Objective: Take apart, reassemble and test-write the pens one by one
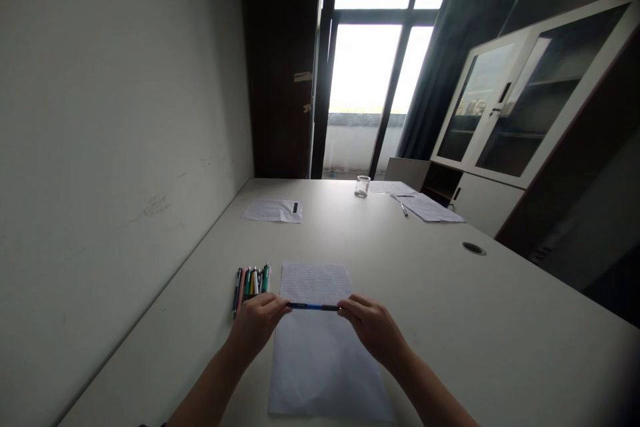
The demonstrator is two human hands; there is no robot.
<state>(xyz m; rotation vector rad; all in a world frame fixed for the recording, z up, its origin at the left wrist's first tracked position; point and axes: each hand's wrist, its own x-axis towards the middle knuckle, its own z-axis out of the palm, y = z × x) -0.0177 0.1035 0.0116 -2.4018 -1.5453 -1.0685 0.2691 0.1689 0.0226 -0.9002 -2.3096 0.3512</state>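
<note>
Held level between my two hands is a dark pen with a blue middle part. The fingers of my left hand pinch its left end, and those of my right hand pinch its right end. Beneath the pen lie a lined, written sheet and, nearer to me, a blank white sheet. Just beyond my left hand several pens lie side by side in a row, in green, red, yellow, white and dark colours. My left hand partly hides their near ends.
A white table runs along the wall at left. Farther back are a paper with a dark strip, a glass jar, a stack of papers and a loose pen. A cable hole sits at right.
</note>
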